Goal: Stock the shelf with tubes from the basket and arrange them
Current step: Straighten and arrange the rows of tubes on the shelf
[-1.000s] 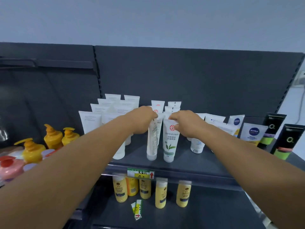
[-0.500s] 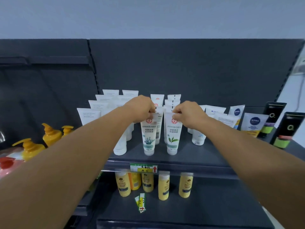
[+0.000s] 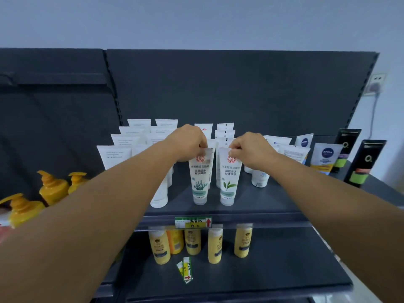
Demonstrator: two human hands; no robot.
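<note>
Moved: seaweed tube [image 3: 200, 176] now faces front (before, sideways).
Hands: left hand [image 3: 188, 142] and right hand [image 3: 251, 150] pinch tube tops; leaf tube [image 3: 228, 176] at 3 o'clock.
Risk: quick release may tip them.

Light: dim, even, bluish cast
Shadows: soft, faint
Glare: none visible
Focus: slightly soft overall, small label print unreadable
Edges: wide-angle bowing of straight lines

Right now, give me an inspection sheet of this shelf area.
Surface: dark upper shelf, price tag on its front edge.
Job's things: seaweed tube and green-leaf tube upright at the front; white tubes in rows behind.
Clutter: loose label on lower shelf.
Grippers: left hand pinches seaweed tube's top; right hand pinches green-leaf tube's.
Cables: cord from wall socket.
Surroundings: yellow bottles below, pump bottles left.
</note>
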